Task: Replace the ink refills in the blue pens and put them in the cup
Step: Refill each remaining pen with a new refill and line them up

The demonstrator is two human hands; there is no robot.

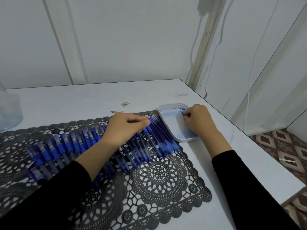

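A long row of blue pens (66, 146) lies side by side on a black lace mat (166, 180), running from the lower left of the frame up towards the centre right of the white worktop (83, 100). The left hand (127, 127) rests over the row, its fingers (137, 121) and thumb pinching one pen (150, 120) by its upper blue end. The right hand (198, 121) sits in a white tray (171, 120) just beside the row, fingers curled round a thin blue piece (182, 112), probably a refill, though it is too small to be sure. A clear cup (9, 112) stands well apart at the left edge.

The pens look light, stiff and smooth, so they will likely roll. A pinch at the ribbed blue grip seems surest. A refill is slender and may bend, so it is best held near its tip.
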